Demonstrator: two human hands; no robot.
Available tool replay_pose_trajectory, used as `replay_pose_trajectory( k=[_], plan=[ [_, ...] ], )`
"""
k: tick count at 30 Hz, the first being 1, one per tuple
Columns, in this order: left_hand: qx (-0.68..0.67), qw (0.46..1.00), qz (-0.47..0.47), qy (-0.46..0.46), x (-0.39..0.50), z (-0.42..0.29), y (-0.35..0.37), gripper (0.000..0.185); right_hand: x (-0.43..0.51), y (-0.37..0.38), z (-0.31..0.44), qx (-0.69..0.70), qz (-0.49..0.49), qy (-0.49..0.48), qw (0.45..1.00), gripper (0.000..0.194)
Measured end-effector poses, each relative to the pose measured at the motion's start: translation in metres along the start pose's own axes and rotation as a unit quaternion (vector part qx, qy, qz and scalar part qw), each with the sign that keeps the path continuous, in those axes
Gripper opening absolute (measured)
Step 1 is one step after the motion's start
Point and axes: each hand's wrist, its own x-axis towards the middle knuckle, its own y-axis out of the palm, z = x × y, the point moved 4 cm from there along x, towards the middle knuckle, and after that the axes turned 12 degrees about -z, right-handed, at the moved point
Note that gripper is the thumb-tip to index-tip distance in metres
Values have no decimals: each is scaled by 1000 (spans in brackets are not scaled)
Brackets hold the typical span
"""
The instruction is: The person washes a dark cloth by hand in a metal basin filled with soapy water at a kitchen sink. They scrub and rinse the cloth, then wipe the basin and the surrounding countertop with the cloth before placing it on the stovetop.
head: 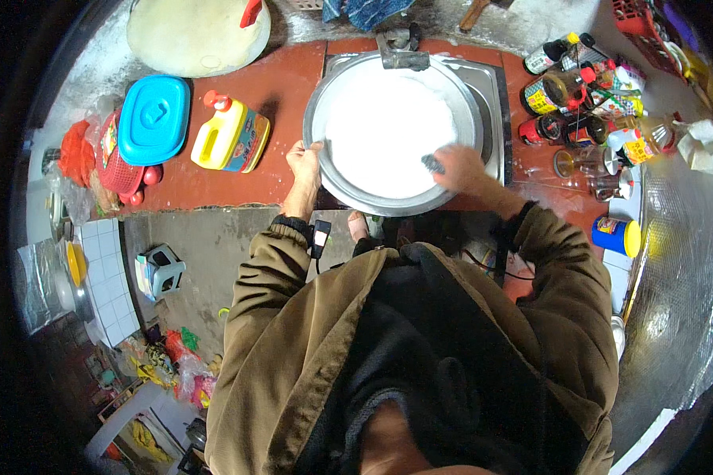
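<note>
A large round metal basin [460,178] rests over a stainless-steel sink [494,89], below a faucet [401,53]. Its inside shows bright white, too overexposed to tell whether that is foam, liquid or glare. My left hand [304,163] grips the basin's rim at the left, fingers curled over the edge. Over the basin's right side, my right hand [460,169] holds a small dark scrubber-like object [433,164]; what exactly it is cannot be told. A yellow detergent jug [228,133] with a red cap stands on the red counter to the left.
Left on the counter [243,190] are a blue plastic lid [154,119] and a red basket [116,169]. A round pale board [199,35] lies behind. Sauce bottles [546,92] crowd the right side, with a blue canister [614,236] near the corner. A stool [161,272] stands on the floor.
</note>
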Motion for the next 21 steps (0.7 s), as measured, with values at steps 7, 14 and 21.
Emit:
replay_pose_trajectory(
  k=[7, 14, 21],
  plan=[
    [13, 1000, 2, 0, 1, 1, -4, 15, 29, 46, 142, 242, -47, -26, 969, 51],
    [-22, 1000, 4, -16, 2, 2, -2, 28, 56, 56, 130, 245, 19, -28, 969, 54],
    [27, 998, -5, 53, 4, -2, -3, 29, 66, 44, 39, -49, 70, 65, 994, 49]
  ],
)
